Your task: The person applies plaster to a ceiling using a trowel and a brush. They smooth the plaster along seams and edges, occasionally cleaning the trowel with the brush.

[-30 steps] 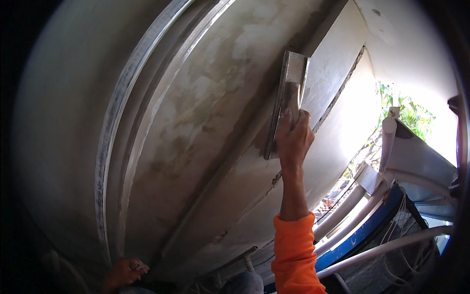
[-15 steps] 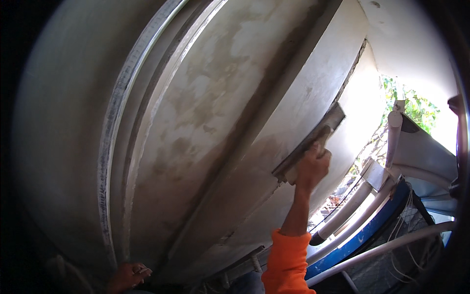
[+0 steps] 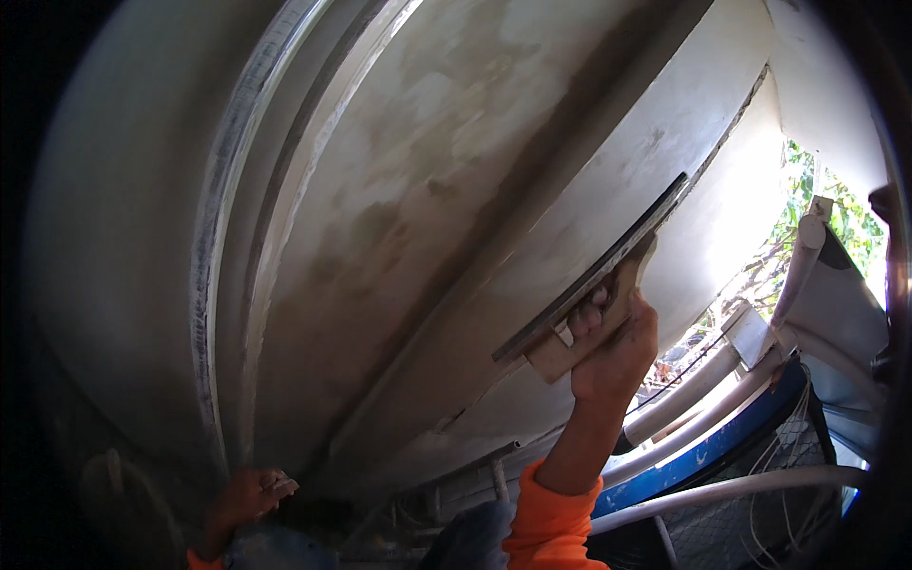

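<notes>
My right hand (image 3: 617, 347), in an orange sleeve, is closed around the pale handle of a plastering trowel (image 3: 608, 271). The trowel's long blade is tilted edge-on against the pale plastered surface (image 3: 560, 247), along a ragged seam (image 3: 727, 133). At the dim lower left my left hand (image 3: 255, 496) has its fingers curled, with whitish smears on the fingertips. What lies in those fingers, if anything, I cannot make out. That hand is close to the lower end of a curved light strip (image 3: 204, 313).
A second raised strip (image 3: 271, 228) runs beside the first. Damp dark patches mark the surface. At right, curved pale pipes (image 3: 741, 489), a blue curved band (image 3: 703, 470) and netting (image 3: 708, 518) stand below a bright opening with foliage (image 3: 798, 185). My knees (image 3: 470, 537) show at the bottom.
The trowel has turned from lying nearly flat on the surface to edge-on, and my right wrist has rotated. The left hand has risen slightly; the view has shifted a little.
</notes>
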Tool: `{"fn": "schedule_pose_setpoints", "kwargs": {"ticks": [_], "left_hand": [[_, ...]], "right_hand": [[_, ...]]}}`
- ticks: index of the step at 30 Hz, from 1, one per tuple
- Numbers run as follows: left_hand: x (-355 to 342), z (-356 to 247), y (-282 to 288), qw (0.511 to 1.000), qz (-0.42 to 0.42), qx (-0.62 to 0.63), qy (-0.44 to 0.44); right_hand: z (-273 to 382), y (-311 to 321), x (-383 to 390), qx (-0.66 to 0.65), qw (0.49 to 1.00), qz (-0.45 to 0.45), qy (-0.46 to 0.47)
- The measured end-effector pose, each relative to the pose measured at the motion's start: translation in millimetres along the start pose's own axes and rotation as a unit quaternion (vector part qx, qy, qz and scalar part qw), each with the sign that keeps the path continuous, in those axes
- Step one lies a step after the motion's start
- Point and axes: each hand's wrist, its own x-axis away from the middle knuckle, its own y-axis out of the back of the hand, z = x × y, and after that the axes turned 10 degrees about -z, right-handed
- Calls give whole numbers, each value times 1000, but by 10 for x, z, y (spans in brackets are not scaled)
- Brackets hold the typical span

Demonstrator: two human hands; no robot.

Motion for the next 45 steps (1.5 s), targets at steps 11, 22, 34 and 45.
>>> {"fn": "schedule_pose_setpoints", "kwargs": {"ticks": [11, 22, 34, 45], "left_hand": [[18, 126, -24, 998, -26, 51, -3], [67, 32, 13, 999, -17, 48, 11], [114, -24, -19, 999, -24, 28, 25], [204, -41, -1, 998, -31, 24, 58]], "right_hand": [[-243, 132, -19, 261, 954, 30, 146], [91, -87, -803, 535, 582, 52, 610], [32, -20, -1089, 545, 567, 95, 611], [-638, 1898, -625, 653, 505, 232, 515]]}}
